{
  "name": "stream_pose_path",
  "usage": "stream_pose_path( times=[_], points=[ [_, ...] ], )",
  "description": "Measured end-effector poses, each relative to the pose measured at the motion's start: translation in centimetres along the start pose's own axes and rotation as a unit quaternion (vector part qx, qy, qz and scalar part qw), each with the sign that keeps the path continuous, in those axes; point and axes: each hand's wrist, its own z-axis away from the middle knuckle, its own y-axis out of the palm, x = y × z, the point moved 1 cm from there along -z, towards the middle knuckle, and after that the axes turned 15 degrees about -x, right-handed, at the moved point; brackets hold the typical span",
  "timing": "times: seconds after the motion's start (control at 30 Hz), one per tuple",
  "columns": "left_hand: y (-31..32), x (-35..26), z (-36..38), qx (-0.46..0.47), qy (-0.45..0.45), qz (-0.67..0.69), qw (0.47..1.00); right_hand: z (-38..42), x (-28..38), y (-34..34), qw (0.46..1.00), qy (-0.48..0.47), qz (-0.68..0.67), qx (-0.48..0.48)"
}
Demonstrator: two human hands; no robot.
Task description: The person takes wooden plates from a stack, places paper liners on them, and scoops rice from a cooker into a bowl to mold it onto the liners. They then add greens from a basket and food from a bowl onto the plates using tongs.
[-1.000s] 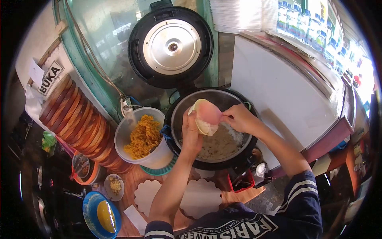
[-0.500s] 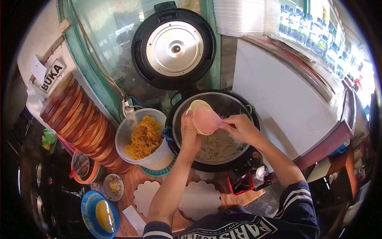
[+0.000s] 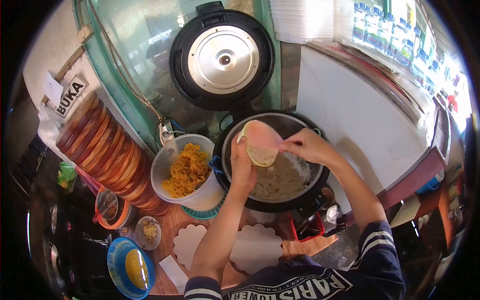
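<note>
A large black rice cooker (image 3: 321, 181) stands in front of me, holding white rice (image 3: 280, 181). Over its left part, my left hand (image 3: 243, 162) is closed around a small bowl with a pale yellow-green rim (image 3: 263, 164), tilted and partly filled with rice. My right hand (image 3: 309, 146) grips the handle of a pink rice paddle (image 3: 263, 134), whose blade lies across the bowl's opening. The paddle hides part of the rice in the bowl. Behind the pot, the cooker's lid (image 3: 223, 60) is raised.
Left of the cooker is a white bucket (image 3: 162, 165) of orange shredded food (image 3: 187, 172). Stacked wooden plates (image 3: 107, 155) lean farther left. A blue bowl (image 3: 117, 260) with yellow liquid and scalloped paper sheets (image 3: 256, 248) are nearer me. A white box-like surface (image 3: 350, 110) borders the right.
The bowl has tipped so its rice now shows, and the pink paddle has moved to its upper part. The whole scene has shifted slightly right in view.
</note>
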Motion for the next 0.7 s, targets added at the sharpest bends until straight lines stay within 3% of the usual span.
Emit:
stream_pose_path(
  times=[0.17,0.2,0.47,0.63,0.7],
  points=[
    [0.8,-0.9,0.9,-0.007,0.051,-0.048,0.998,0.5,0.2,1.1,0.999,-0.002,0.042,0.021],
    [1.0,-1.0,0.9,-0.006,0.054,-0.046,0.997,0.3,0.1,1.1,0.999,-0.015,0.045,-0.016],
    [0.2,-0.4,0.0,-0.02,-0.004,0.019,1.0,1.6,-0.7,0.1,0.99,-0.069,0.07,-0.103],
    [0.9,-1.6,0.0,0.002,-0.058,0.029,0.998,1.1,-0.5,-1.5,0.934,-0.167,0.07,-0.309],
    [1.1,-1.7,0.1,0.001,-0.063,0.042,0.997,1.2,-1.2,-0.9,0.932,-0.174,0.068,-0.311]
  ],
)
